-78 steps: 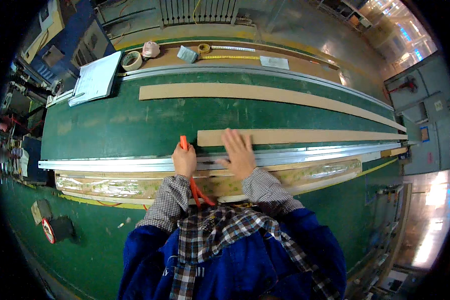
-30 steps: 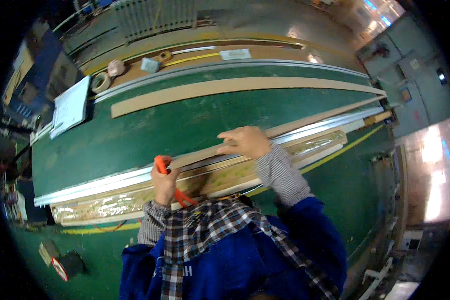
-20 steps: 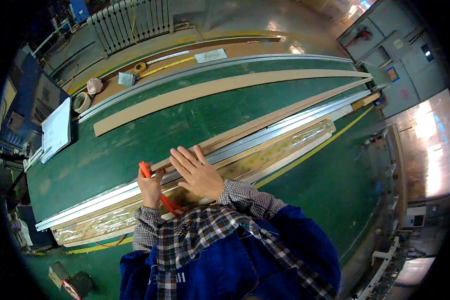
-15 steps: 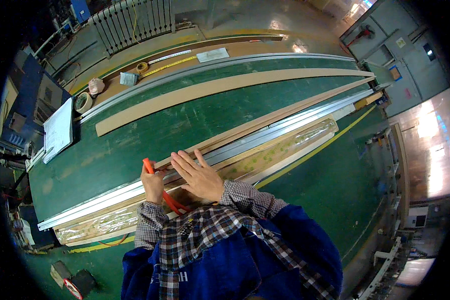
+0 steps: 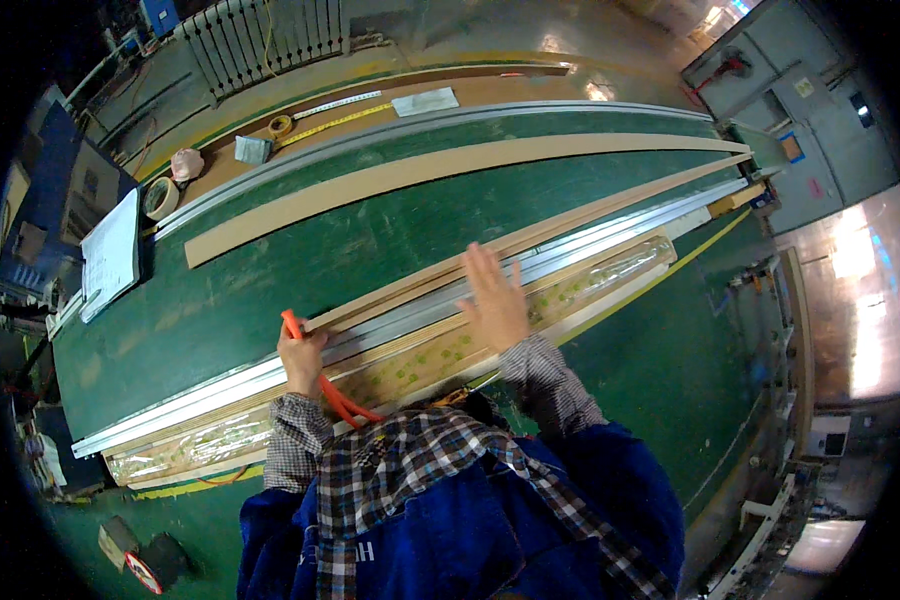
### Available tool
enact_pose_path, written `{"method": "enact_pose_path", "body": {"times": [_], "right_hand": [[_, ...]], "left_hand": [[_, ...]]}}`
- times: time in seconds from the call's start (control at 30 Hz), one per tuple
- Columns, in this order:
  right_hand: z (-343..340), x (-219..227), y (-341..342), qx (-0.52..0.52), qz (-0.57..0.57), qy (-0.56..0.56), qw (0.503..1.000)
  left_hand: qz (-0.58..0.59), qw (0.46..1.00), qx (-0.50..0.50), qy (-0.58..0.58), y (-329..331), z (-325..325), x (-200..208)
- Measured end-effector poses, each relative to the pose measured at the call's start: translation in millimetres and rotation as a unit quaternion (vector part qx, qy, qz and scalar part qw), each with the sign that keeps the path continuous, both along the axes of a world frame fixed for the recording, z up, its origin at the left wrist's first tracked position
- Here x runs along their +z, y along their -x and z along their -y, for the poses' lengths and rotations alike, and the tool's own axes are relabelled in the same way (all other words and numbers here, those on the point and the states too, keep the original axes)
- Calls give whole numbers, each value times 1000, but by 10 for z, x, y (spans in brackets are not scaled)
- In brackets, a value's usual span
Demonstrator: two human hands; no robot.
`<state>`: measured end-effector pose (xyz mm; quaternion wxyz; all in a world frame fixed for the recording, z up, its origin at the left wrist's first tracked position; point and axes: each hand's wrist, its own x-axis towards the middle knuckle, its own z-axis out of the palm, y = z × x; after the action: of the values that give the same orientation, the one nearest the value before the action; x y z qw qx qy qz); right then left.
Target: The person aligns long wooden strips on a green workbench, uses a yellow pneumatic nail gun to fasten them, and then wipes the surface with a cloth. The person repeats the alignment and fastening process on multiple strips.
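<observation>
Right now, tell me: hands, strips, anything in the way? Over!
Left hand holding something orange, beside end of near brown strip. Right hand open, fingertips over strip, touch unclear. Hides part of metal bar.

- I wear this fisheye on my head, left of a pair.
- It faces down and forward over my left hand (image 5: 300, 360), right hand (image 5: 498, 308) and the green bench (image 5: 210, 300).
- It sits close above my blue jacket (image 5: 440, 520), straight edges bending.

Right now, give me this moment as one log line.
left hand: grip on orange item, at end of near cardboard strip | right hand: open over it, contact unclear | far strip: on green table
</observation>
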<state>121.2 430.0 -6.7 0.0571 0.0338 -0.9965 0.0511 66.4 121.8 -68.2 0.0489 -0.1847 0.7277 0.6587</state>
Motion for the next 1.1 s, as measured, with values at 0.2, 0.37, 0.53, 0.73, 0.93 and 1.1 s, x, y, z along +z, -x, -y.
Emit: {"method": "enact_pose_path", "body": {"times": [0.2,0.37,0.53,0.73,0.93,1.1], "right_hand": [[-703,20,-8,-147,35,-52,987],[-854,97,14,-185,33,-22,982],[-1079,-38,74,-219,12,-32,975],[-1198,-23,130,-226,19,-55,972],[-624,-51,69,-115,-24,-77,990],[219,-71,49,29,-40,-38,998]], "left_hand": [[0,1000,-4,-4,-17,3,8],[-6,1000,3,-13,-16,-13,19],[-18,1000,-13,2,2,-54,96],[-14,1000,1,-28,6,14,-73],[-27,1000,0,7,-1,36,-170],[-28,994,-16,106,-40,-24,86]]}}
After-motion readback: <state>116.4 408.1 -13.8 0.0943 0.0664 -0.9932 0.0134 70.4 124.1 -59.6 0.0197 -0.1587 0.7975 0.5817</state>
